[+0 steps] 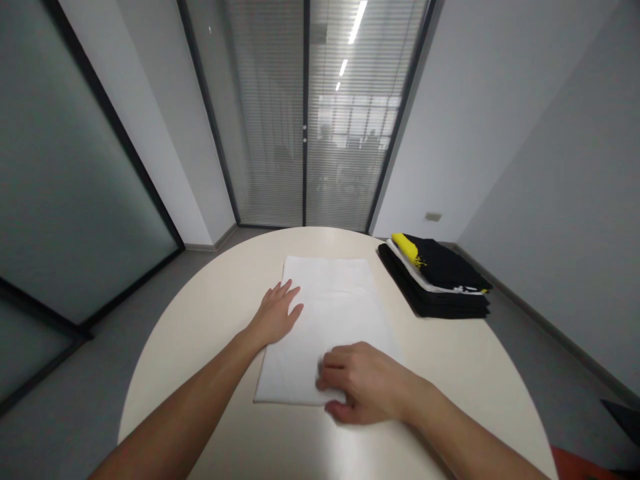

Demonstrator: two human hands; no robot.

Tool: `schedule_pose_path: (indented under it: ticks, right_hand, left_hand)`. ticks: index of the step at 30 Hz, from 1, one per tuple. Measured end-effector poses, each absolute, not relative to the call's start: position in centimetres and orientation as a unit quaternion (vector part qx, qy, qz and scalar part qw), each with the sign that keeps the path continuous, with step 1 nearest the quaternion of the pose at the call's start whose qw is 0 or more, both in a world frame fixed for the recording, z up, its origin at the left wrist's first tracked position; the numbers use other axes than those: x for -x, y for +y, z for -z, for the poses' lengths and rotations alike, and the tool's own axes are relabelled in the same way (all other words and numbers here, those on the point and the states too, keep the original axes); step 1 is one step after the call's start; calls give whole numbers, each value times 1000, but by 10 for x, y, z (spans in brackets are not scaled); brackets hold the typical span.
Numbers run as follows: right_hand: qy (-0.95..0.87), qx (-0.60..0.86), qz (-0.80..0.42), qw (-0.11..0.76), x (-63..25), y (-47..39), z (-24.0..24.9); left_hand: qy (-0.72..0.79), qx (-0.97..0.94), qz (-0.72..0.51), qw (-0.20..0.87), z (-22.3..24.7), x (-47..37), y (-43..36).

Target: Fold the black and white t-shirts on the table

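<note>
A white piece of fabric (335, 310), folded into a neat rectangle, lies flat on the round table. My left hand (277, 312) rests on its left edge, palm down with the fingers spread. Over the near right part of the fabric is my right hand (357, 383), its fingers bent and its thumb apart from them near the front edge. A gap shows between that thumb and the fingers, and nothing is visible in it. The fabric's near right corner is hidden beneath my right hand.
A stack of folded garments (445, 270), black and white with a yellow patch on top, sits at the table's right rim. The round cream table (200, 327) has a curved edge on all sides. Beyond it stand glass doors (273, 133) with blinds.
</note>
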State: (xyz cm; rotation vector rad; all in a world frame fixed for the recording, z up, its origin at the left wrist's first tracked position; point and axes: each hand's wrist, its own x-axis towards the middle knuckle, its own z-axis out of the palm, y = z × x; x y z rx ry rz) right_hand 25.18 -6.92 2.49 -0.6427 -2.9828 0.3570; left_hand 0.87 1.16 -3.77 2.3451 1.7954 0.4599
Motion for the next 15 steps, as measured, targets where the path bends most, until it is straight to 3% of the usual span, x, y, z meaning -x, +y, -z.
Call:
schedule_pose_path:
  ticks: [6, 15]
  right_hand:
    - [-982, 181, -49, 19, -249, -71, -24]
    - [-972, 133, -189, 48, -249, -78, -18]
  left_hand:
    - [601, -782, -150, 69, 37, -10, 12]
    - [601, -763, -238, 10, 25, -12, 10]
